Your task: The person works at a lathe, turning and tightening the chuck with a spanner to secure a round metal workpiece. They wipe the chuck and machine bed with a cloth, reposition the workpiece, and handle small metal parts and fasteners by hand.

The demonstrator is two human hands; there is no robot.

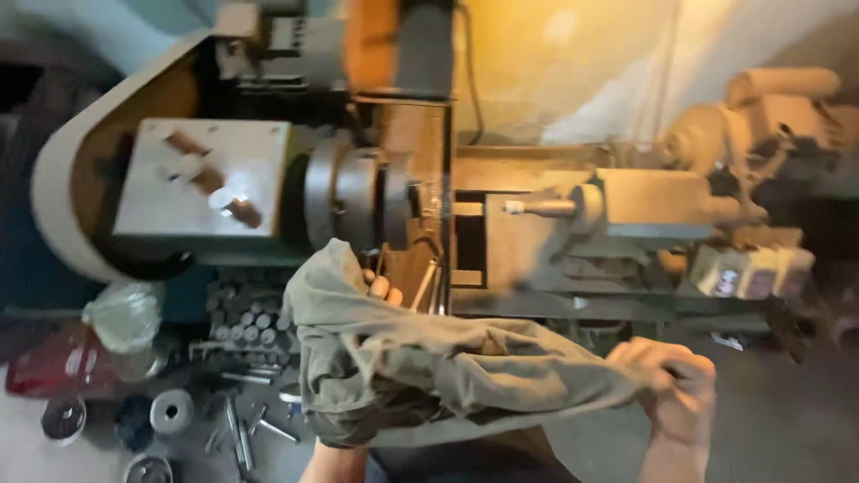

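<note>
Head cam shows both hands stretching a grey cloth [429, 367] below the lathe [376, 192], left hand [380, 291] wrapped inside, right hand [676, 389] fisted on the end.

A crumpled clear plastic bag [123, 315] is seen at the left, below the lathe [376, 192]. A red package [55, 362] is lying beside it. Small pale boxes [750, 271] are set at the right.

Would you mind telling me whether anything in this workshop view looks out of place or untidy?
The floor below the lathe is littered with loose metal rods, bolts and round discs, scattered rather than stored. The left hand and right hand hold a crumpled grey-green cloth stretched between them.
</note>
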